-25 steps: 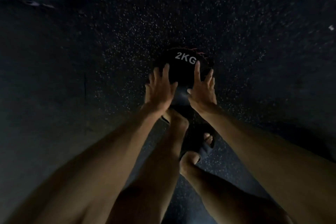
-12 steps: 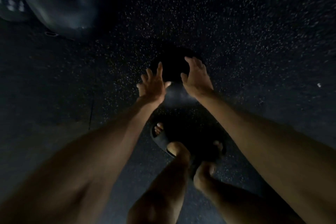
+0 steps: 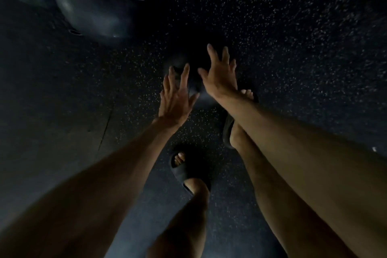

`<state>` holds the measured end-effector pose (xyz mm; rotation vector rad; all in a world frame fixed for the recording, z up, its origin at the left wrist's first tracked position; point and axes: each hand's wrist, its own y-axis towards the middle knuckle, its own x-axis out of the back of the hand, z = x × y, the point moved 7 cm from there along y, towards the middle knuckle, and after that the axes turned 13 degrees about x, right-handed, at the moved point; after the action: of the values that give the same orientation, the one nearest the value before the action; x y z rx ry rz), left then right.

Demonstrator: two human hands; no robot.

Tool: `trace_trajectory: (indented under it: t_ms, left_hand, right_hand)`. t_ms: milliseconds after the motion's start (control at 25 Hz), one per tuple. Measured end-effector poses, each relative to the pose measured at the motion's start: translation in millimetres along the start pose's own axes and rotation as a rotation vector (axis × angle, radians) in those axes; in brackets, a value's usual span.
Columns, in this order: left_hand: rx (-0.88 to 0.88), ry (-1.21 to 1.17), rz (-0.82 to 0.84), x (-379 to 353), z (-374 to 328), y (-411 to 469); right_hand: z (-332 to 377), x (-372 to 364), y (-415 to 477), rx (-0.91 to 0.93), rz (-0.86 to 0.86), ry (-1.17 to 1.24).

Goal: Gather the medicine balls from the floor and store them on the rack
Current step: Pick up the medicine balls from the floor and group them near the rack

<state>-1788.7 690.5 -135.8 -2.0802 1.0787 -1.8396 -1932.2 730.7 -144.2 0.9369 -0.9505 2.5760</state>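
1. You have one view: your wide-angle head camera, set high above the medicine ball (image 3: 193, 58) and looking steeply down at it.
2. It faces forward, taking in the speckled floor (image 3: 293, 48) beyond the ball.
3. It sits near: your forearms (image 3: 104, 174) fill the frame below the ball.

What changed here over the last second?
The medicine ball has turned, its 2KG label now out of sight. The left hand has slipped back to its near edge; the right hand stays at its right side. The feet have stepped apart. Both hands remain open, gripping nothing; same speckled floor.
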Motion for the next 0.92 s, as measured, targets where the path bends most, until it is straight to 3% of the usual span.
trace_trajectory:
  t_ms: [160,480,720,920]
  left_hand:
    - [0.199,-0.121,-0.034,24.6,-18.4,53.4]
    - [0.547,-0.439,-0.191,79.7,-5.7,128.1]
    - [0.525,-0.421,0.005,75.7,-3.4,106.2]
    - [0.536,-0.264,0.187,102.8,11.1,-13.9]
  right_hand:
    - [7.0,34.0,38.7,0.164,-0.057,-0.002]
    - [34.0,46.8,81.9,0.257,0.034,-0.107]
    - [43.4,55.9,70.4,0.224,0.182,-0.224]
    - [108.4,69.7,-10.0,0.366,0.398,-0.486]
